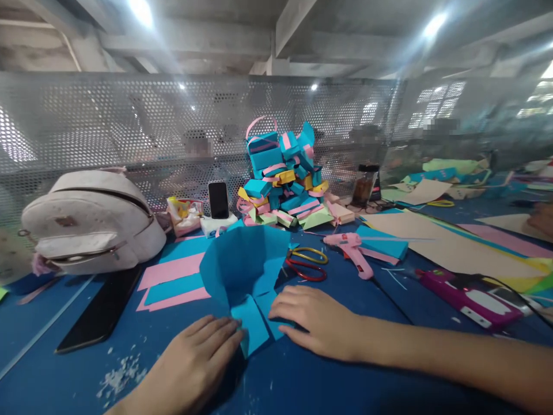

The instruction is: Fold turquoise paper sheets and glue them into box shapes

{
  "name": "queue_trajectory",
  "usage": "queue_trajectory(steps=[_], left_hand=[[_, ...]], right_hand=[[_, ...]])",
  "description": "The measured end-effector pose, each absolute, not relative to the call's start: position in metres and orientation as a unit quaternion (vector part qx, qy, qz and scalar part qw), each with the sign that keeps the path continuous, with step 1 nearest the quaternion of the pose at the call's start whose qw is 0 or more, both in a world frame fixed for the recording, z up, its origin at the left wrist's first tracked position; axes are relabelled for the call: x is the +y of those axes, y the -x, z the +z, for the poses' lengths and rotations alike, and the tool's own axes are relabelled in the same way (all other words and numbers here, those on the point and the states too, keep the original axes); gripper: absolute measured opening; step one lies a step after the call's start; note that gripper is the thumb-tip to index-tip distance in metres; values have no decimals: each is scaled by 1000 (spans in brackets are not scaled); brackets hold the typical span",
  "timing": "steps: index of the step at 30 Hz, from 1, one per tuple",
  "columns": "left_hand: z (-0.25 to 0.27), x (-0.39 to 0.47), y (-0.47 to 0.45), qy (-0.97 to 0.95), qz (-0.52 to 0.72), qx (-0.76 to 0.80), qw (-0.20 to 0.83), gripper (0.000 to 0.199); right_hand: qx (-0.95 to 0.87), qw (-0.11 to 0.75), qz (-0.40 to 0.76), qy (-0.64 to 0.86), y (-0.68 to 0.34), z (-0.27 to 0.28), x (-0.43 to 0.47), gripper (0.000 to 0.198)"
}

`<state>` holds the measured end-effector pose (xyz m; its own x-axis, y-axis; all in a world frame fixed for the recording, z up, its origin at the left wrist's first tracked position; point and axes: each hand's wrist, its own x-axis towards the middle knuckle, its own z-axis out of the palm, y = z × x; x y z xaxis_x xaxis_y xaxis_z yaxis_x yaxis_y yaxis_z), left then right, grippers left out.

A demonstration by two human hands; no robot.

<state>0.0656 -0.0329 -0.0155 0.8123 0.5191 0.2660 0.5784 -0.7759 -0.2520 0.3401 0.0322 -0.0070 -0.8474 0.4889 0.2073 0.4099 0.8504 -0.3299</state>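
In front of me a folded blue paper box shape stands partly open on the blue table, its lower flaps bent out toward me. My left hand has its fingers together over the edge of the left flap; its thumb is hidden. On the right flap lies my right hand, fingers stretched out and thumb apart. Behind that hand are scissors with one yellow and one red handle loop. A pink glue gun lies farther right with its cord running toward me.
Pink and blue paper strips lie left, beside a dark phone and a white backpack. A pile of small paper bags rises behind. At right are a purple device and large paper sheets. White scraps lie nearby.
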Motion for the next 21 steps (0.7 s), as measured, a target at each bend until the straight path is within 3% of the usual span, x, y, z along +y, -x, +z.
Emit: queue_trajectory(steps=[3,7,12,21], left_hand=[[-24,-35,-82,928,-113,-307,178,37],[-30,-30,-93,920,-134,-302,210,48],[-31,-24,-86,904,-129,-302,275,44],[-47,-29,-77,873,-59,-361,323,52]], right_hand=[[-946,155,126,254,-331,-9,41,24],[-953,153,84,247,-314,-14,53,38],[-969,107,9,223,-298,-28,59,28],[-974,106,0,201,-294,-42,62,29]])
